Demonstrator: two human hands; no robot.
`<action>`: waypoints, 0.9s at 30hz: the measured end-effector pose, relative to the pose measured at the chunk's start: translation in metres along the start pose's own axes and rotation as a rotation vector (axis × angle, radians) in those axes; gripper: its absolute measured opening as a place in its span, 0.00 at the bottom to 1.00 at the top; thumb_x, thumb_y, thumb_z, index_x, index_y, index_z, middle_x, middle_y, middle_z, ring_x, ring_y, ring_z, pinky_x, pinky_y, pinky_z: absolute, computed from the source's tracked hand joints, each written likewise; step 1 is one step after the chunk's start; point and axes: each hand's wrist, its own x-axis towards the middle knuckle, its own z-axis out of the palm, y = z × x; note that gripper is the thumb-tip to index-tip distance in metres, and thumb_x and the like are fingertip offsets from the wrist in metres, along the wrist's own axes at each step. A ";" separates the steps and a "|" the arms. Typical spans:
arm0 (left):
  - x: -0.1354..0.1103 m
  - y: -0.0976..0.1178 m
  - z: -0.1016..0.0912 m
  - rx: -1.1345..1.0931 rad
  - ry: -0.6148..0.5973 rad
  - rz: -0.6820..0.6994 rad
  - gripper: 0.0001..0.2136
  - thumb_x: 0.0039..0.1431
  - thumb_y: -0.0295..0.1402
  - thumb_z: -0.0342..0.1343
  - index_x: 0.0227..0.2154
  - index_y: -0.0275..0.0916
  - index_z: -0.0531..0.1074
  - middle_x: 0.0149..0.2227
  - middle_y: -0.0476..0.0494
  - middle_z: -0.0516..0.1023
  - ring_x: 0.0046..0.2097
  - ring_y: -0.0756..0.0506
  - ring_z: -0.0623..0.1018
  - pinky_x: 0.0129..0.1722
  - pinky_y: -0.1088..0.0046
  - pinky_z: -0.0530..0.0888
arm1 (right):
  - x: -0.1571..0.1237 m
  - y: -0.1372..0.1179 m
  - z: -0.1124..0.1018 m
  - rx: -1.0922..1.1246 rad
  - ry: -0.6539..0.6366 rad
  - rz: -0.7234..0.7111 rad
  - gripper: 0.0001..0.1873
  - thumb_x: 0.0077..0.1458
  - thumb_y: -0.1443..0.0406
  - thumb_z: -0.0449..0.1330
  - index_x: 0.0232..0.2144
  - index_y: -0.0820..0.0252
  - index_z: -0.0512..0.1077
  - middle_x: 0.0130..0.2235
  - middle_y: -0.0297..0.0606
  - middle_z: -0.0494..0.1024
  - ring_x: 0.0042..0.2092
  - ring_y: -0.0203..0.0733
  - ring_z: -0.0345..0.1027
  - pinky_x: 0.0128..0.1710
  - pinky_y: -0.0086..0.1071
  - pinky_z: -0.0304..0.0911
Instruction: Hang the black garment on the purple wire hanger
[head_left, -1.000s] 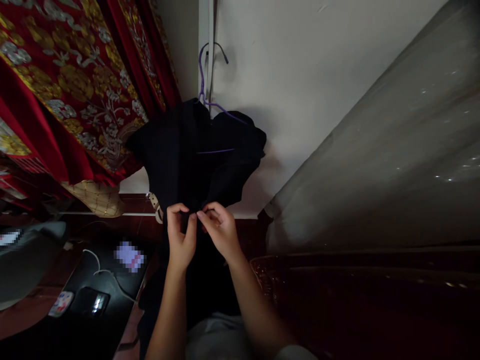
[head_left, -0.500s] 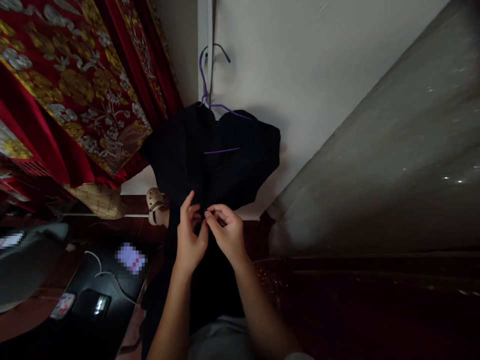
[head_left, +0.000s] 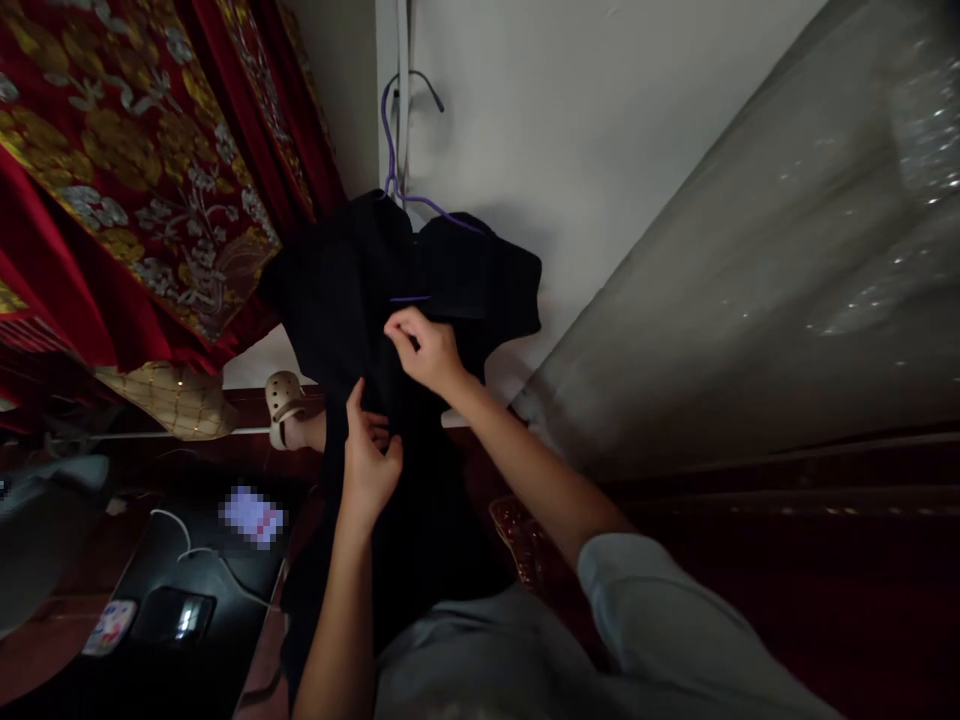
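Observation:
A black garment (head_left: 322,300) with a collar hangs on a purple hanger (head_left: 391,150), whose lower bar shows inside the front opening. My right hand (head_left: 427,350) is closed in a pinch at that opening, just under the bar. What sits between its fingertips is too small and dark to make out. Lower on the garment's front is my left hand (head_left: 369,465), its index finger stretched upward and the other fingers loosely bent, apart from the thumb. Dark cloth lies behind both hands.
Red embroidered cloth (head_left: 202,200) hangs at left. A beige clog (head_left: 283,400) is on a person's foot beside the garment. On a black surface lie a dark phone (head_left: 174,615) and a white cable (head_left: 180,530). A translucent cover (head_left: 697,270) slopes at right.
My right hand has moved up the garment's front, away from my left hand, which stays low. The front opening has narrowed, and less of the hanger's bar shows. The view has shifted slightly.

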 end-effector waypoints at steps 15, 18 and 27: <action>0.069 0.067 -0.009 0.210 0.094 0.540 0.24 0.72 0.30 0.51 0.68 0.46 0.59 0.56 0.36 0.69 0.43 0.47 0.75 0.49 0.64 0.76 | 0.089 -0.017 -0.053 -0.172 0.015 -0.297 0.19 0.75 0.53 0.46 0.45 0.58 0.70 0.29 0.31 0.69 0.32 0.36 0.69 0.42 0.33 0.67; 0.131 0.108 -0.025 0.312 0.112 0.795 0.17 0.75 0.39 0.49 0.62 0.45 0.68 0.49 0.39 0.74 0.45 0.45 0.76 0.47 0.66 0.76 | 0.090 -0.017 -0.060 -0.142 0.006 -0.336 0.18 0.74 0.55 0.47 0.45 0.59 0.71 0.29 0.32 0.70 0.32 0.35 0.69 0.39 0.31 0.65; 0.175 0.140 -0.025 0.526 -0.009 0.862 0.10 0.73 0.38 0.54 0.35 0.40 0.74 0.36 0.43 0.77 0.42 0.43 0.78 0.47 0.64 0.71 | 0.075 0.003 -0.051 -0.148 0.030 -0.275 0.23 0.75 0.54 0.44 0.51 0.59 0.73 0.38 0.37 0.78 0.37 0.36 0.74 0.39 0.30 0.66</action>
